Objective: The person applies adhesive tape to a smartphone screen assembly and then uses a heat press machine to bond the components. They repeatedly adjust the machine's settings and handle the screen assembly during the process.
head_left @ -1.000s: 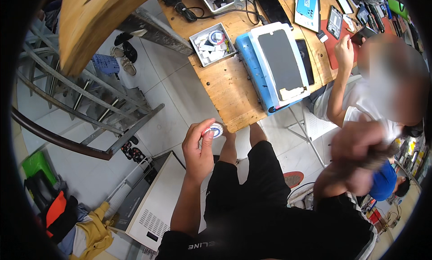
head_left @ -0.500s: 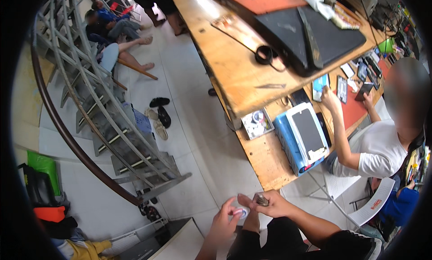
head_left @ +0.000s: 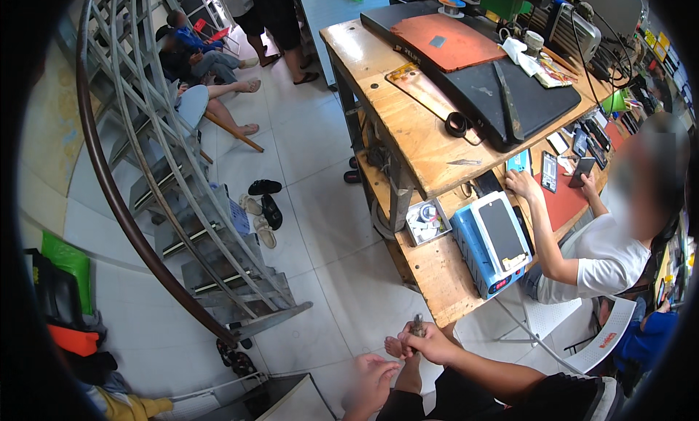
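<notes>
My right hand (head_left: 437,345) is closed around a short, dark metallic object (head_left: 418,324), whose narrow tip sticks up above the fingers. Its exact kind is too small to tell. Just left of it, my left hand (head_left: 373,381) has its fingers drawn together in a pinch, partly blurred. Whatever lies between those fingertips is hidden. Both hands are above my lap and apart from each other, with a bare foot (head_left: 394,347) showing below them.
Ahead right stands a wooden workbench (head_left: 451,293) with a blue machine (head_left: 477,257) and a small box of parts (head_left: 427,221). A co-worker in white (head_left: 611,253) handles phones there. A metal staircase (head_left: 218,257) rises at left; sandals (head_left: 268,211) lie on the floor.
The small white and blue round thing seen in my left fingers is no longer visible. That hand has turned and lowered slightly. The view has shifted; the co-worker's hand has moved at the bench.
</notes>
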Demonstrator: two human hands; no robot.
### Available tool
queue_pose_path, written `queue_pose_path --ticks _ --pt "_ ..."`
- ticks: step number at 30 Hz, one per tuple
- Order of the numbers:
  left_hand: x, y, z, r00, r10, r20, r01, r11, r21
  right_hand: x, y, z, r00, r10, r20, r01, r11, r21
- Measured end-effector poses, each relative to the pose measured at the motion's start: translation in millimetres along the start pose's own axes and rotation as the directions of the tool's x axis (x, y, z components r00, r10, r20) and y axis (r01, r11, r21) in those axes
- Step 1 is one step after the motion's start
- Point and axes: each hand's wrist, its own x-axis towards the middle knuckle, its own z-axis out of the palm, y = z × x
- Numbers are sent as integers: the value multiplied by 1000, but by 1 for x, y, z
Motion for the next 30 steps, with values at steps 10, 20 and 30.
queue_pose_path --ticks 10,20,30 --pt "26 -5 -17 995 98 14 -99 989 109 -24 -2 8 987 -53 -154 77 985 154" --pt "57 34 -38 891 106 441 -259 917 302 -42 16 -15 933 -150 328 360 444 -821" --pt "45 46 19 785 184 591 -534 686 495 -81 -2 -38 868 -407 -286 101 707 -700"
